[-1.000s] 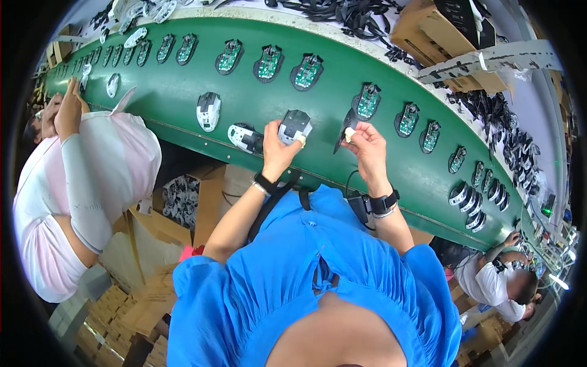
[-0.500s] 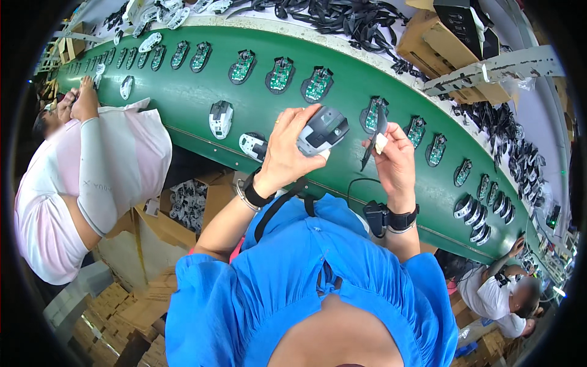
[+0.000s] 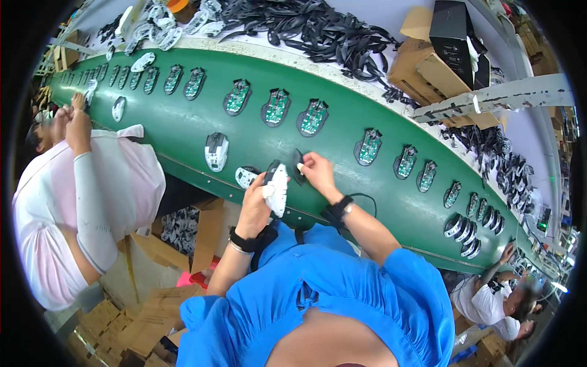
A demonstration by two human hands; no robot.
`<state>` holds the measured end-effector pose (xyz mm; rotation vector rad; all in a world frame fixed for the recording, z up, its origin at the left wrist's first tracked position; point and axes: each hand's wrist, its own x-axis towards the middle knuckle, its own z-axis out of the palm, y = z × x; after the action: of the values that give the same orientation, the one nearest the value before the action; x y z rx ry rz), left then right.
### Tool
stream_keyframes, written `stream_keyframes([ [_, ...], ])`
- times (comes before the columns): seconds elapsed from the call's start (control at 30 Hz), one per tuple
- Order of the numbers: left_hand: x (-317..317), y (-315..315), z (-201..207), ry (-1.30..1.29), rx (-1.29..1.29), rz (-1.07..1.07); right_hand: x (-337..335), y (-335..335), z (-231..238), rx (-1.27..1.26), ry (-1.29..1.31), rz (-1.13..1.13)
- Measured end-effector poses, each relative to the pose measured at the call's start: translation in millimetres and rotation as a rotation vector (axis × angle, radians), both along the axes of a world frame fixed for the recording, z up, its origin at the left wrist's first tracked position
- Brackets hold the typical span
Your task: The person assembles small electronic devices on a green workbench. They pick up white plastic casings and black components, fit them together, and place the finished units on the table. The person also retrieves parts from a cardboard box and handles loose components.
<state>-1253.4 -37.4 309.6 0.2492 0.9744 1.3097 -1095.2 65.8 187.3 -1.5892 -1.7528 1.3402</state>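
Close to the belt's near edge, my left hand [image 3: 252,208] is closed around a computer mouse shell [image 3: 279,191], tilted on its side with its white edge facing me. Just to its right, my right hand [image 3: 319,174] pinches a thin, curved black side panel [image 3: 298,166], held a small gap away from the shell. Pale finger covers show on fingertips of both hands. Left of my left hand lie a white and grey mouse shell [image 3: 216,151] and a smaller white shell piece [image 3: 246,177], both on the green belt [image 3: 257,144].
Mouse bases with green circuit boards [image 3: 313,117] line the belt. Loose black panels [image 3: 306,27] heap on the far ledge, beside an open cardboard box [image 3: 419,72]. Stacked shells [image 3: 463,228] sit right. A co-worker [image 3: 92,196] works at left; others sit far right.
Both hands have come nearer and leftward. The mouse shell has been turned from its top to its side, and the black panel has been brought close to it.
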Motion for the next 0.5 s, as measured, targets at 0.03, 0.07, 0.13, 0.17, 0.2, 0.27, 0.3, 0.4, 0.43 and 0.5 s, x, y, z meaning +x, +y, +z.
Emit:
stream_keyframes([
  [0.03, -4.5, -4.3, -9.7, -0.017, 0.008, 0.014, -6.7, 10.1, -3.2, 0.025, -0.014, 0.017],
  [0.07, -9.3, -5.2, -13.2, -0.063, 0.006, 0.024, -9.2, 24.7, 0.7, 0.077, -0.054, 0.076],
  [0.13, -14.5, -2.1, -13.6, -0.161, -0.004, 0.073, -15.5, 59.1, 14.6, 0.178, -0.132, 0.196],
  [0.17, -18.0, 2.1, -14.3, -0.152, 0.013, 0.084, -10.2, 87.7, 27.4, 0.377, -0.203, 0.189],
  [0.2, -21.7, 3.7, -15.6, -0.14, 0.027, 0.097, -9.0, 118.6, 40.6, 0.496, -0.233, 0.04],
  [0.27, -32.0, 5.5, -22.1, -0.107, 0.018, 0.047, 20.4, 188.4, 38.9, 0.567, -0.376, -0.106],
  [0.3, -35.3, 7.5, -23.3, -0.091, 0.018, 0.038, 36.6, 215.8, 39.3, 0.622, -0.488, -0.141],
  [0.4, -41.4, 18.6, -25.1, -0.071, 0.021, 0.039, 67.3, 263.1, 38.6, 0.673, -0.597, -0.036],
  [0.43, -42.1, 20.0, -24.6, -0.085, 0.01, 0.056, 66.1, 268.1, 38.8, 0.656, -0.598, 0.009],
  [0.5, -40.9, 24.0, -24.9, -0.115, -0.01, 0.085, 60.5, 273.7, 31.6, 0.684, -0.615, 0.122],
])
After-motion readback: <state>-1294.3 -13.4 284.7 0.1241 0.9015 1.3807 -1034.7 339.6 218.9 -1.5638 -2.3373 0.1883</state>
